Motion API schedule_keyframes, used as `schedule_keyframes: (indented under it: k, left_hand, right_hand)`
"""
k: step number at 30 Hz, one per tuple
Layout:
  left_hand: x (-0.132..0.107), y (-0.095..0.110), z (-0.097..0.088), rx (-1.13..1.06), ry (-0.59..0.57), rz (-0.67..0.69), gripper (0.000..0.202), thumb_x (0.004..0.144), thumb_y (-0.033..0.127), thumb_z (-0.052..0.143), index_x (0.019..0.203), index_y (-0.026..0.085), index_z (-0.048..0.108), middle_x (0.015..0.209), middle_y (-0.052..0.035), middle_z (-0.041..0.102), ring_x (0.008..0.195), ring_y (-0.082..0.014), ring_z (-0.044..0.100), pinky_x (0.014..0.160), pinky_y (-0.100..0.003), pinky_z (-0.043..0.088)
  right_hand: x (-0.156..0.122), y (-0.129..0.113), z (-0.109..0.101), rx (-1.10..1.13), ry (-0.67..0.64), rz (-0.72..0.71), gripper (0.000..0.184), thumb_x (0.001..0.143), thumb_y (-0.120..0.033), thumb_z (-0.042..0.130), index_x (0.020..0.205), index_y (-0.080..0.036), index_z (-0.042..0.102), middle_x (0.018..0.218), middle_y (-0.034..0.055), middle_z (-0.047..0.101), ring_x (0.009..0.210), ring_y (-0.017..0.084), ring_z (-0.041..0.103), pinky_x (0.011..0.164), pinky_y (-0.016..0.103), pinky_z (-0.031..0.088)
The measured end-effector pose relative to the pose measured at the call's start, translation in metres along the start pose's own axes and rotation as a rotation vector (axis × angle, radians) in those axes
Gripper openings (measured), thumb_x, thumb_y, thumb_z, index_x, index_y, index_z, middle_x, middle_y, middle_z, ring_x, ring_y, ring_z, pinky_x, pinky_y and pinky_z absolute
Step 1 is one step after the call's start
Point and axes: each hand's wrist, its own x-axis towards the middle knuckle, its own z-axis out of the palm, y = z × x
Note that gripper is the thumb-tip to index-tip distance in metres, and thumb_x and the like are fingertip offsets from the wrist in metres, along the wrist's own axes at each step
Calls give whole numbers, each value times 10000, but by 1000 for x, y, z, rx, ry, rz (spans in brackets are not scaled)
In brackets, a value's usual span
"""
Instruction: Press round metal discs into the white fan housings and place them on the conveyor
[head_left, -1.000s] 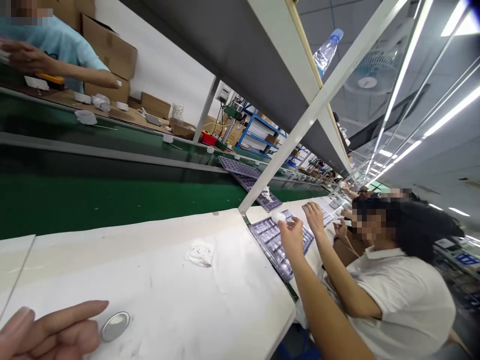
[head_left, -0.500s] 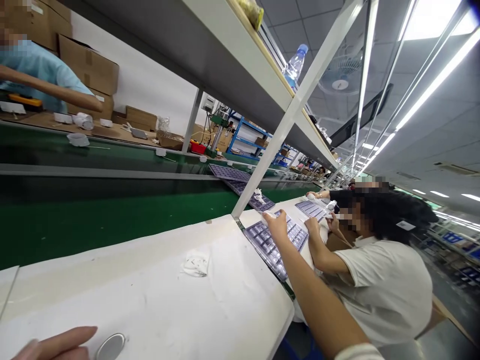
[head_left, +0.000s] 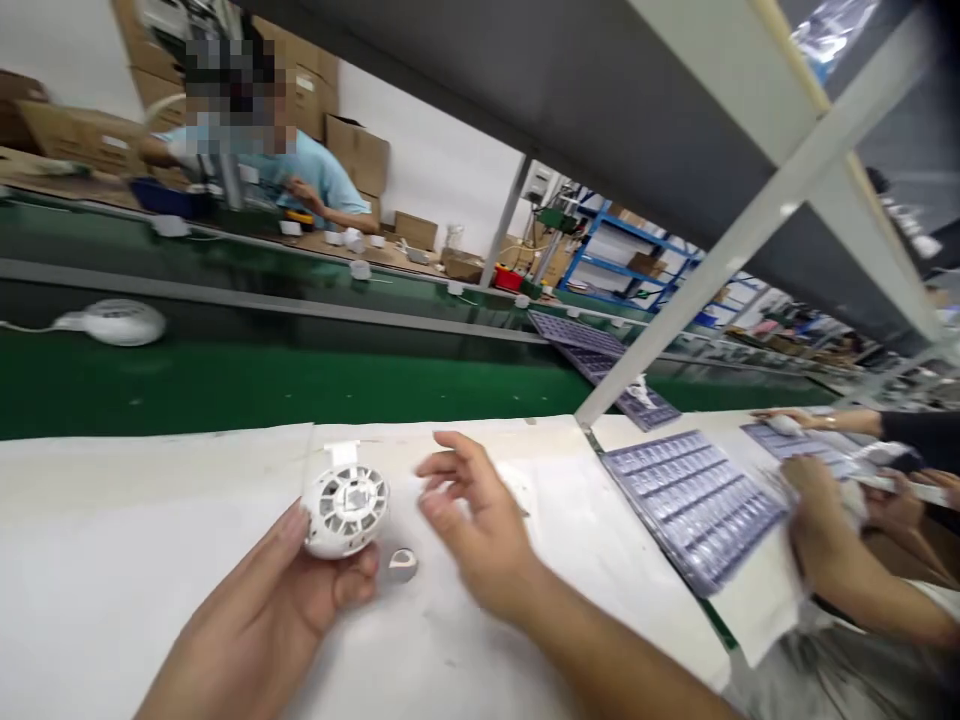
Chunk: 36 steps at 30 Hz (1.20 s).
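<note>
My left hand [head_left: 277, 590] grips a white round fan housing [head_left: 346, 510] from below, its slotted grille facing up and a short white tab on its far side. To the right of it, my right hand [head_left: 476, 520] hovers over the table, fingers apart and with nothing seen in them. Between the two hands a small shiny silver disc [head_left: 403, 565] lies on the white tabletop [head_left: 570, 620]. A white crumpled piece [head_left: 516, 487] is partly hidden behind my right hand.
A purple-grey compartment tray [head_left: 697, 510] lies to the right, near a co-worker's arm [head_left: 832, 550]. Behind the table runs a green conveyor belt [head_left: 225, 395], carrying a white corded round device [head_left: 124, 322]. A slanted white post [head_left: 697, 290] rises at the table's back edge. Another person sits across.
The view has swung left. My right hand has come back from the compartment tray towards my left hand. My left hand now holds the fan housing, which was not in view before.
</note>
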Motion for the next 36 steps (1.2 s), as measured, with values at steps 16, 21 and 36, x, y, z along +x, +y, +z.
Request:
schedule_keyframes:
  k: [16,21,36]
  left_hand:
    - [-6,9,8,225,0,71,324,953,498,514,1085,224,626,852,-34,634,713,-200,595,590,-294,518]
    - [-8,4,12,312,12,85,300,959,484,522,1125,243,588,856,-16,642,742,-194,591,675,-310,512]
    - [-18,-2,21,352,48,-13,529,890,525,637,1330,277,477,801,4,653,666,-175,577,707,-303,509]
  right_hand:
    - [-9,3,6,-832,-535,25,196,970,-137,443,939,-152,637,813,83,711,696,226,652,609,309,424]
    - [-25,-5,-3,-30,-318,39,170,1013,-246,476,1169,-281,531,783,-40,674,669,131,604,649,237,499]
    - [-19,-3,18,86,-145,-34,89,936,-177,561,952,-246,613,647,-48,663,562,113,600,547,214,472]
